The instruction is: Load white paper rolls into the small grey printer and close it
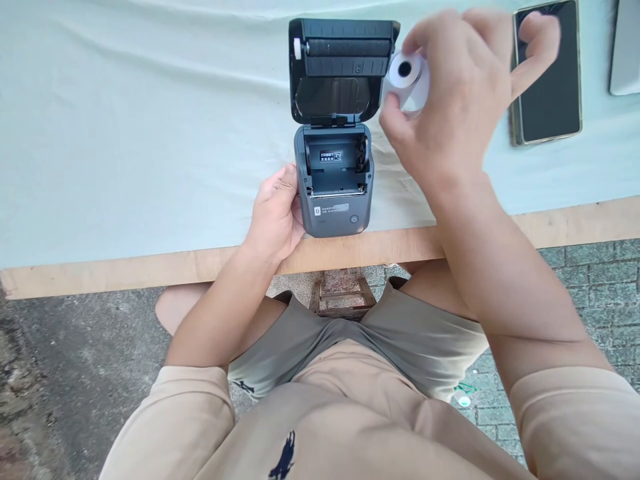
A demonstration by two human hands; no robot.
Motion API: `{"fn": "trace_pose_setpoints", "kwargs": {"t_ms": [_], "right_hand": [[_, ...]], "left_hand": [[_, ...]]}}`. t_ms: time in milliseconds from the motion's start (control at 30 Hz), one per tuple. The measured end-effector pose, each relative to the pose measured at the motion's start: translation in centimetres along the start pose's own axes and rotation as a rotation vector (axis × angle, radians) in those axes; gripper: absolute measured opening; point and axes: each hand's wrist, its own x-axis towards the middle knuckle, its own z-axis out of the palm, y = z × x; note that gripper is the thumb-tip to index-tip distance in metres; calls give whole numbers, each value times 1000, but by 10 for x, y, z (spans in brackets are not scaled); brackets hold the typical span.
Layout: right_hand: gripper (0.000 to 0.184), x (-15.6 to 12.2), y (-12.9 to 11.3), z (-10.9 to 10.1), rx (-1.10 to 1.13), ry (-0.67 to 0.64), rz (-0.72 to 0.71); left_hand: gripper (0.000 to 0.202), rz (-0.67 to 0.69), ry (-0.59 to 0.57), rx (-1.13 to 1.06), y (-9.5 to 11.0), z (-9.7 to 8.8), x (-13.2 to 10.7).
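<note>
A dark grey portable label printer [334,180] rests near the table's front edge with its lid [345,73] swung up and back. Its paper bay shows no roll inside. My left hand [277,213] is closed on the printer's left side, thumb along the casing, the other fingers partly hidden behind it. To the right of the raised lid, my right hand [453,87] pinches a small white paper roll [409,73] between thumb and fingers, its dark core hole facing me. The little finger sticks out over a smartphone.
The smartphone [550,73] lies at the back right on the pale cloth [150,133]. A grey flat object [627,47] is cut off at the right edge. A wooden table edge [100,273] runs across in front of me, above my lap. A wooden stool frame [343,300] shows below.
</note>
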Motion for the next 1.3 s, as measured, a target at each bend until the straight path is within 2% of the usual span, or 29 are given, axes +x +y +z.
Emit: {"fn": "trace_pose_setpoints", "kwargs": {"t_ms": [133,267,367,433,567,633,767,867,967,1100,1233,1300], "right_hand": [[35,2,10,-23,91,107,-79],[38,-9,4,-44,269,93,-294],[34,-21,-13,-46,366,48,-465],[34,-26,-22,-40,352,23,-515],[42,-29,-26,-27,189,-154,-457],[42,-29,-26,-25,169,-197,-442],[31,-25,-32,-24,136,-228,-412],[22,-21,-37,-23,81,-344,-366],[14,-18,-37,-21,40,-405,-390],[13,-20,-31,-21,54,-329,-483],[12,-26,-27,-24,123,-225,-441],[9,-30,-25,-24,166,-132,-456]], "left_hand": [[32,-5,0,9,-1,-1,1],[31,-6,8,38,0,0,0],[29,-7,-12,-6,1,1,-1],[30,6,-19,-46,2,3,-2],[31,24,-17,-62,2,6,-4],[31,21,-6,-41,2,7,-4],[29,22,24,-2,2,7,-4],[28,29,48,16,1,6,-4],[28,35,57,21,0,5,-4],[29,34,35,-1,0,6,-4],[29,23,36,-29,1,6,-4],[29,12,46,-36,1,6,-3]]}}
